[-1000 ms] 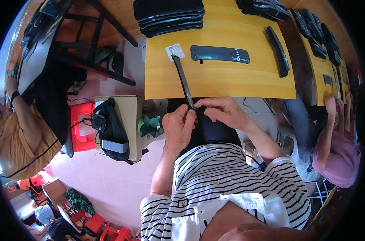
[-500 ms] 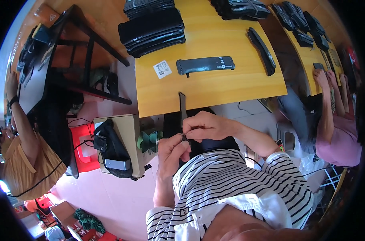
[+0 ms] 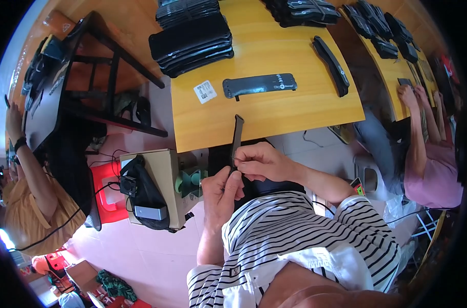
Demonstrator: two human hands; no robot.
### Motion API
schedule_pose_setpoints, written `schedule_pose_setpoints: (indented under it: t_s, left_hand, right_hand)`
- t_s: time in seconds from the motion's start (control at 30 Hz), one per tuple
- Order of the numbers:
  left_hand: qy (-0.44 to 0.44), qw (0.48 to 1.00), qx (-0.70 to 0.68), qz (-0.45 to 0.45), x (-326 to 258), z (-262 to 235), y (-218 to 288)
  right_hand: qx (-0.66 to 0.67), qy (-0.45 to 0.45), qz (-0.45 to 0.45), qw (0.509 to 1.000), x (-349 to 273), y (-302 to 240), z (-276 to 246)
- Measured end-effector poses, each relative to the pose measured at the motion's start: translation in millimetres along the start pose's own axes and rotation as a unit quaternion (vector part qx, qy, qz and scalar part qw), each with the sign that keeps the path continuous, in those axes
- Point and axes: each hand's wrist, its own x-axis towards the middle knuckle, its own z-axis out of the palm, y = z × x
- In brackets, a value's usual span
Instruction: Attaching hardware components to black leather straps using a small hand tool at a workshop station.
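My left hand [image 3: 220,192] and my right hand [image 3: 262,161] both grip the near end of a long, narrow black strip [image 3: 237,134], which points away from me over the front edge of the yellow table [image 3: 279,110]. My thumbs and fingertips pinch its lower end close to my striped shirt. On the table beyond lie a flat black plate with small holes [image 3: 259,84] and a small white label [image 3: 205,91].
Stacks of black flat parts [image 3: 192,38] sit at the table's far side, with a long black bar [image 3: 331,65] to the right. A cardboard box with a black bag [image 3: 148,192] stands at my left. A person in pink [image 3: 431,159] sits right; another in orange [image 3: 28,205] sits left.
The view has shifted, and both hands with the strip have drawn back toward my body; the strip's far end has come off the table and now reaches just over its front edge.
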Motion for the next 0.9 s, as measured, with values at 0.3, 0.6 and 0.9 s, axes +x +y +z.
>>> schedule_pose_setpoints:
  t_s: [0.3, 0.6, 0.9]
  left_hand:
    - [0.0, 1.0, -0.016, -0.022, 1.0, 8.1, 4.1]
    - [0.022, 0.994, -0.105, 0.016, 21.2, 22.0, 1.9]
    - [0.033, 0.986, -0.166, -0.005, 2.6, 24.1, -18.2]
  right_hand:
    - [-0.258, -0.032, -0.187, 0.947, 0.6, -2.8, -12.2]
    - [0.315, 0.228, -0.014, 0.921, -3.5, -27.4, -14.0]
    - [0.408, 0.308, -0.237, 0.826, 5.0, -109.2, -228.9]
